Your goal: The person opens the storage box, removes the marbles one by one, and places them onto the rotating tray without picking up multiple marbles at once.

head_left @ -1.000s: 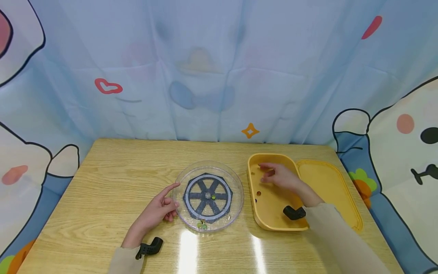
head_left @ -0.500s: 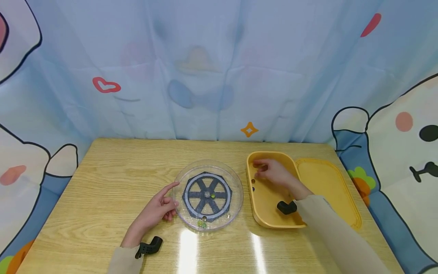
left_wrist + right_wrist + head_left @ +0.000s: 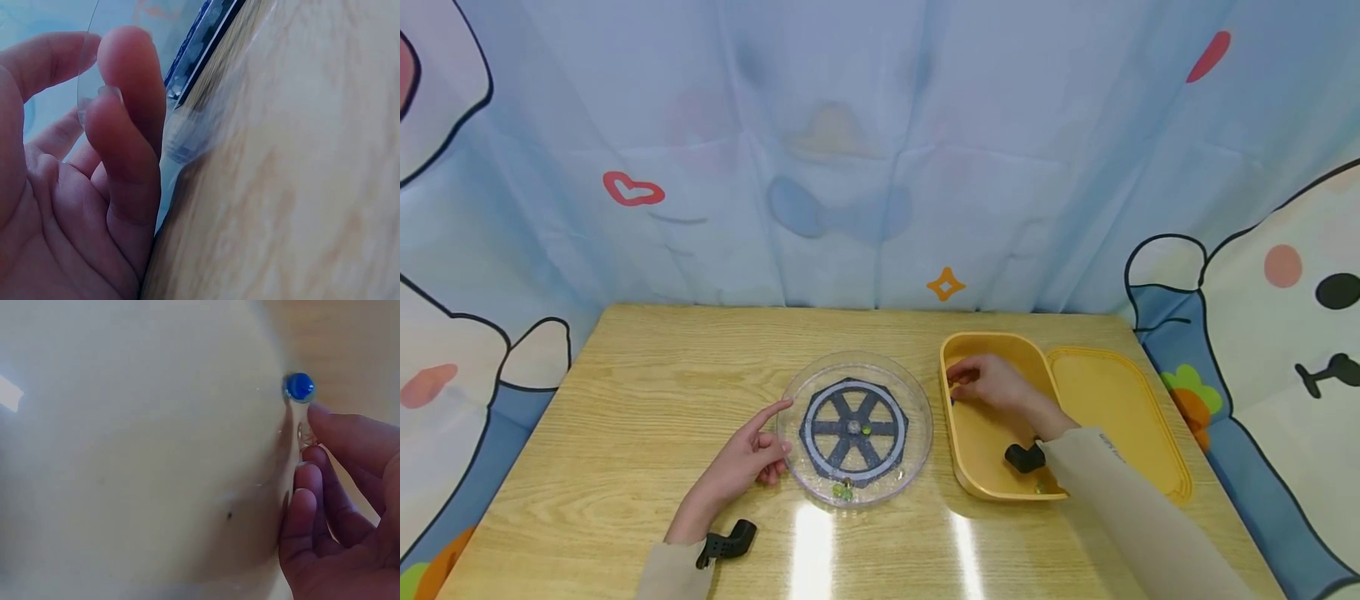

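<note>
A round clear plastic dish (image 3: 920,450) with a dark spoked wheel pattern sits mid-table. One green marble (image 3: 867,430) lies near its centre, and several more marbles (image 3: 842,492) gather at the near side. My left hand (image 3: 737,462) touches the dish's left side with index finger and thumb, the other fingers loosely bent. Inside a yellow box (image 3: 988,467), my right hand (image 3: 992,383) pinches a clear marble (image 3: 306,434) between thumb and finger against the left wall. A blue marble (image 3: 300,387) lies just beside the thumb tip.
A yellow lid (image 3: 1120,408) lies on the table right of the box. Another greenish marble (image 3: 1041,486) is at the box's near end, by the wrist camera. A patterned blue curtain (image 3: 850,167) hangs behind the wooden table (image 3: 700,350).
My right hand has moved left to the box's left wall and down to the marbles, which rolled along that wall. My left hand stays at the dish.
</note>
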The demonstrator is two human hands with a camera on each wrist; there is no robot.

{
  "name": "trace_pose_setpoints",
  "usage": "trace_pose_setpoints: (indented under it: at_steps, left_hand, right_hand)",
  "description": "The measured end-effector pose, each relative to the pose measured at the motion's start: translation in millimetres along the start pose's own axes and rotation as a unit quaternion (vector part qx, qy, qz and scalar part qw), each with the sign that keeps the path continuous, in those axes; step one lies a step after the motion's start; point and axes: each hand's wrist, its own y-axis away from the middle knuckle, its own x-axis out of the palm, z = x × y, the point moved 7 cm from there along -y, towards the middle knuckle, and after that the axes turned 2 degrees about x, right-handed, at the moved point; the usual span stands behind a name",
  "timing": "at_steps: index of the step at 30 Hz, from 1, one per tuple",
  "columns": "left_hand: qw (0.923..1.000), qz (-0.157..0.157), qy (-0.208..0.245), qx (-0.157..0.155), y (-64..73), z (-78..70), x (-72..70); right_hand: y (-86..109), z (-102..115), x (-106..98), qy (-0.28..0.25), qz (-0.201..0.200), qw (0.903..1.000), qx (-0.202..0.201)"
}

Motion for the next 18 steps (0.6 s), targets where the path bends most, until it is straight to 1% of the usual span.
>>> trace_pose_setpoints:
  at_steps: [6,10,14,18]
  left_hand:
    - [1.0,-0.003,0.0,0.003,0.9,0.9,0.3]
    - [1.0,0.0,-0.003,0.005,1.0,0.2,1.0]
    - [0.9999,-0.001,-0.009,0.006,0.7,-0.6,0.6]
    - [0.9999,-0.003,-0.011,0.008,0.5,-0.3,-0.4]
  right_hand:
    - [-3.2,-2.0,3.9,0.009,-0.019,0.9997,-0.01]
    - [-4.1,-3.8,4.0,0.023,-0.031,0.9993,-0.003]
    - [-4.7,-3.6,3.0,0.027,-0.035,0.999,-0.002]
    - [-5.1,-3.9,2.4,0.022,-0.029,0.9994,0.002]
